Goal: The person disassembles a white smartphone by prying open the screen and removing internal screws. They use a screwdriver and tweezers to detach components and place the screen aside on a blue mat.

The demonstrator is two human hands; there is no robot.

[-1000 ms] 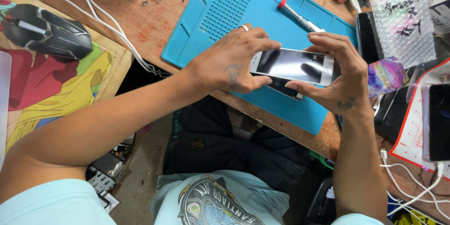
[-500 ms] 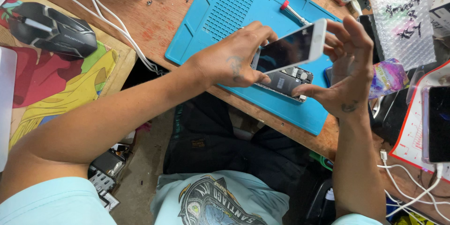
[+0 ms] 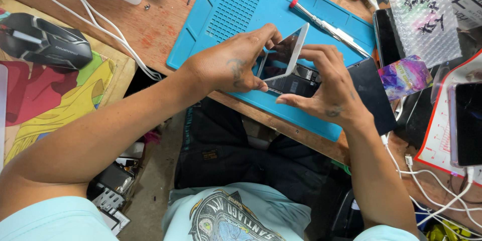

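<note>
From the head view we see our left hand (image 3: pixel 228 65) gripping the white phone screen (image 3: pixel 285 54) and tilting it up off the phone body (image 3: pixel 296 81) – held by our right hand (image 3: pixel 324 88) over the blue mat (image 3: pixel 226 15). The screen is lifted at one edge, not yet detached.

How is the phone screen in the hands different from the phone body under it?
The white-framed screen is lifted and tilted up on one edge; the phone body lies flat on the blue mat. The screen shows a smooth dark glass face; the body is open, showing dark inner parts. Both hands touch them.
</note>
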